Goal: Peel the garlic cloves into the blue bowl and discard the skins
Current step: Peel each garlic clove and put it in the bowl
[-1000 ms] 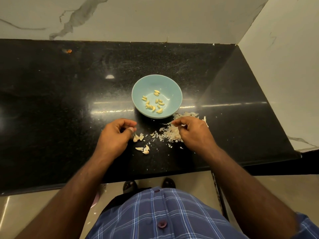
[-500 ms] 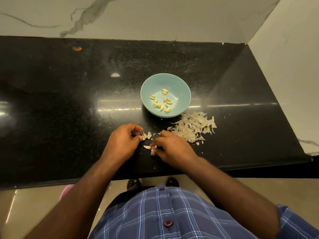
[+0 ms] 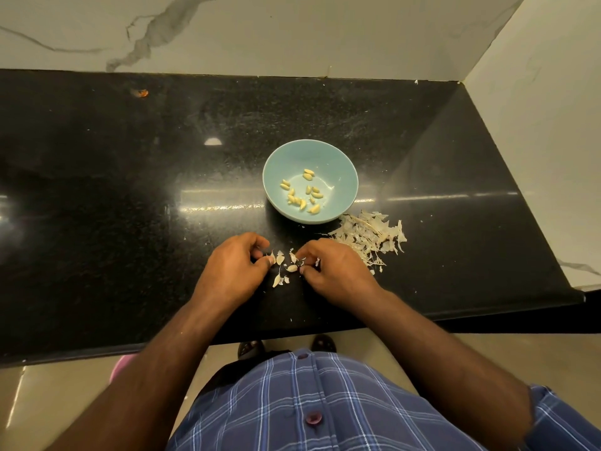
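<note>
The blue bowl [image 3: 345, 164] stands on the black counter with several peeled garlic cloves [image 3: 302, 194] in it. In front of the bowl a few unpeeled cloves [image 3: 280, 277] lie between my hands. My left hand [image 3: 232, 271] has its fingers curled, and its thumb and forefinger pinch a small garlic clove [image 3: 272, 258]. My right hand [image 3: 336, 275] is curled over the loose cloves, its fingertips closing on one clove [image 3: 292, 267]. A heap of dry garlic skins [image 3: 369, 237] lies to the right of the bowl, just beyond my right hand.
The black granite counter [image 3: 130, 206] runs to a marble wall [image 3: 292, 34] at the back and a side wall [image 3: 546, 141] on the right. Its front edge is near my checked shirt [image 3: 325, 405]. A small orange speck [image 3: 140, 92] lies far left.
My right hand left the skin heap and came left to the loose cloves between my hands. My left hand stayed put with its pinch. The view shifted a little.
</note>
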A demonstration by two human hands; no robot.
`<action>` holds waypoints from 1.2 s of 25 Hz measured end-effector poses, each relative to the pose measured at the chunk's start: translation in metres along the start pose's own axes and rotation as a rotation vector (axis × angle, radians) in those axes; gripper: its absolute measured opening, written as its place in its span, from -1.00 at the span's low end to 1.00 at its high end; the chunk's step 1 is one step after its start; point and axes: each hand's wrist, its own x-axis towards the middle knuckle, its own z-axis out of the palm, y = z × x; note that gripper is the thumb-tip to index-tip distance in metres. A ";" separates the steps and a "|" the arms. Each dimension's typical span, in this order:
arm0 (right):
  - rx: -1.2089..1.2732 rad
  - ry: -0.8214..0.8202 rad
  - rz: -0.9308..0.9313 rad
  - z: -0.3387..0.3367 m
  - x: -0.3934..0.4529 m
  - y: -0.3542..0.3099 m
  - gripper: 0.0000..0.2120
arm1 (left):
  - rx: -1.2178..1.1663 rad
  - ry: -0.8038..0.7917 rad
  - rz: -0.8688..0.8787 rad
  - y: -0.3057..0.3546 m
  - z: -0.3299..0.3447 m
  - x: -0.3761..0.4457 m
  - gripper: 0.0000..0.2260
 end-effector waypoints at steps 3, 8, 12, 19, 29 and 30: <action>-0.064 -0.035 -0.067 0.001 0.000 -0.004 -0.77 | 0.010 0.018 0.039 0.006 0.001 0.000 -0.82; -0.163 -0.097 -0.125 0.004 0.002 -0.011 -0.78 | 0.015 0.037 0.063 0.010 0.002 -0.002 -0.83; -0.147 -0.097 -0.132 0.004 0.000 -0.011 -0.84 | -0.005 0.057 0.073 0.010 0.000 -0.002 -0.84; -0.231 -0.067 -0.210 0.003 -0.004 -0.007 -0.75 | -0.006 0.057 0.081 0.020 0.006 -0.005 -0.84; 0.329 0.052 0.017 -0.014 -0.011 -0.002 -0.81 | -0.202 -0.037 0.064 0.028 0.010 -0.009 -0.91; 0.394 0.075 0.047 -0.019 -0.012 -0.002 -0.80 | -0.304 -0.084 0.048 0.030 0.011 -0.010 -0.90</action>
